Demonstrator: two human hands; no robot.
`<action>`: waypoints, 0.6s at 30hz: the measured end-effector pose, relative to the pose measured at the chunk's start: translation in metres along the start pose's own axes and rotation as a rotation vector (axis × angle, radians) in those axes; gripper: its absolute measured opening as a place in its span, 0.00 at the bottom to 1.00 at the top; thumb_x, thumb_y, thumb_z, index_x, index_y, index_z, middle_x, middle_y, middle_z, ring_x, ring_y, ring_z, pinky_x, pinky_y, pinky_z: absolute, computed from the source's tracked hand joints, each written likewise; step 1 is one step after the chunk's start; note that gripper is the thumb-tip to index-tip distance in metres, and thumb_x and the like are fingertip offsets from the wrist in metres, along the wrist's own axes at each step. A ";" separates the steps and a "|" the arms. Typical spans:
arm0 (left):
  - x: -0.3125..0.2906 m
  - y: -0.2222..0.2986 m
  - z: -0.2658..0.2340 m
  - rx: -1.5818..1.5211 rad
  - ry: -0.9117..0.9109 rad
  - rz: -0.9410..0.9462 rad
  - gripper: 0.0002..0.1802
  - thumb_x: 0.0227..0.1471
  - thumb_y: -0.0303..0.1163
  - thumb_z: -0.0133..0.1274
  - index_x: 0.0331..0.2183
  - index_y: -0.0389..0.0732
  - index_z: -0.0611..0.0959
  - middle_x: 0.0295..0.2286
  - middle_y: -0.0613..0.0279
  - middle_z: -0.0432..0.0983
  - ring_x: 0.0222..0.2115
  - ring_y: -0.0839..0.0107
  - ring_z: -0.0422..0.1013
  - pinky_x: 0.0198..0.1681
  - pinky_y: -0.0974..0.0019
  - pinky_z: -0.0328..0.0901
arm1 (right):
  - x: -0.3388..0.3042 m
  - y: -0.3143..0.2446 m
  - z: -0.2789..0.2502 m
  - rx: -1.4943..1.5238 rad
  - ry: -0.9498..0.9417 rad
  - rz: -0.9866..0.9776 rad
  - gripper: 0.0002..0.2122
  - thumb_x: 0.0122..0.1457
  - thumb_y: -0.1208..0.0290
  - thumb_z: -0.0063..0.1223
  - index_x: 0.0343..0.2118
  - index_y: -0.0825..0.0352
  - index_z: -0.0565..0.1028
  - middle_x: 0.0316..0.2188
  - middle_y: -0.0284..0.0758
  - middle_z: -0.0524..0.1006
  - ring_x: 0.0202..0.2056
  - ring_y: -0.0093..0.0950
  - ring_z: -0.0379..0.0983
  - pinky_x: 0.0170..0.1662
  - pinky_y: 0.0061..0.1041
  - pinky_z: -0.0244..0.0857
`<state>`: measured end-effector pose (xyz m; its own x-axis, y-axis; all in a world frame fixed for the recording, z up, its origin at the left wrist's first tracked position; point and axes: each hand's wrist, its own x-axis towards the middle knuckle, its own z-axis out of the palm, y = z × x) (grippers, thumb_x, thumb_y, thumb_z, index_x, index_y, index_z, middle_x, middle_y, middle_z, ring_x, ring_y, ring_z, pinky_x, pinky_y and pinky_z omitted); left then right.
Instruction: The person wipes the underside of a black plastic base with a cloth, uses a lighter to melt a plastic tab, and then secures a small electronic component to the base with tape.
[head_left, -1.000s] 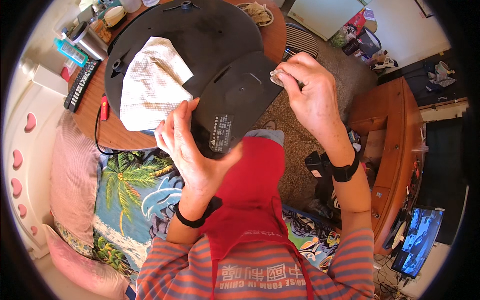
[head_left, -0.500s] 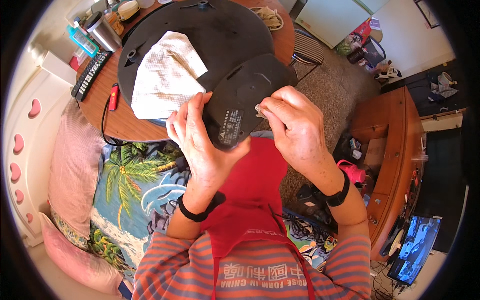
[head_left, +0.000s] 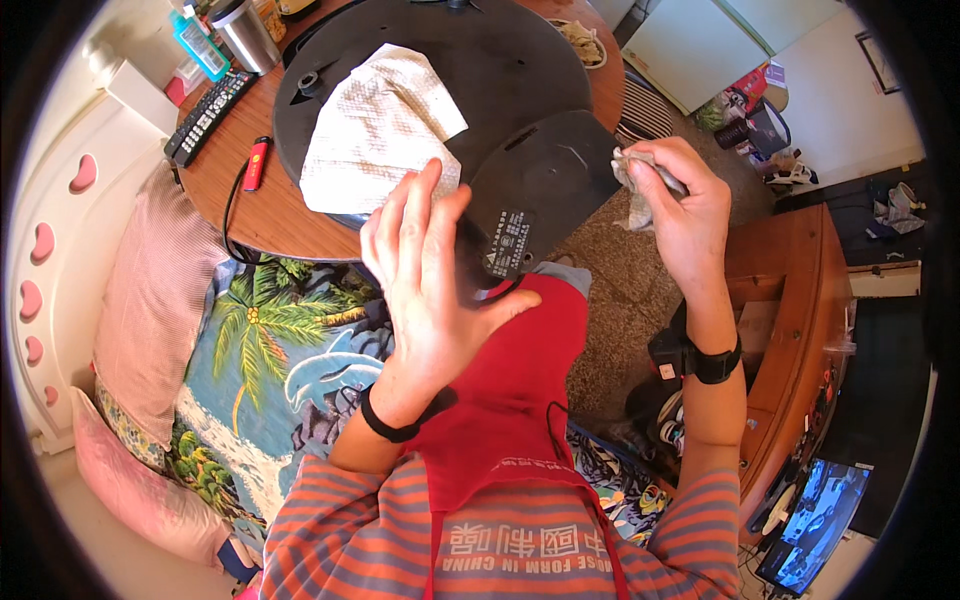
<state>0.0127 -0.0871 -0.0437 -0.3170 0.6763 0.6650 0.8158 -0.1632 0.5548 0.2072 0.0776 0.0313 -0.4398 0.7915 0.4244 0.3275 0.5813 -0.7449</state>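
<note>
Hands (head_left: 420,285) (head_left: 690,205), two; one rag (head_left: 640,212) in right

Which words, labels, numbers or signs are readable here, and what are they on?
I can place writing, not copy it.
Striped shirt: large pale lettering, upside down, readable.
Red apron: pale print, too small.
Black base: white print, too small, beside a triangle sign.
Remote: button marks, too small.
Turquoise bottle: label print, too small.

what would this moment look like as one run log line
left hand: open, near black appliance | right hand: pinching crumpled wipe | white paper towel: lying on black appliance | remote control: on wooden table
</note>
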 end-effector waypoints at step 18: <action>0.047 0.024 -0.004 0.054 -0.380 0.260 0.40 0.42 0.49 0.70 0.52 0.33 0.81 0.55 0.59 0.76 0.61 0.58 0.66 0.67 0.37 0.46 | -0.020 0.002 -0.027 0.043 -0.010 0.022 0.04 0.64 0.82 0.61 0.40 0.77 0.81 0.40 0.33 0.81 0.40 0.18 0.74 0.45 0.19 0.67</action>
<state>0.0155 -0.0622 0.0033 0.0937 0.8349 0.5424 0.8720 -0.3317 0.3600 0.2393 0.0687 0.0353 -0.4411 0.8021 0.4025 0.3009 0.5548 -0.7757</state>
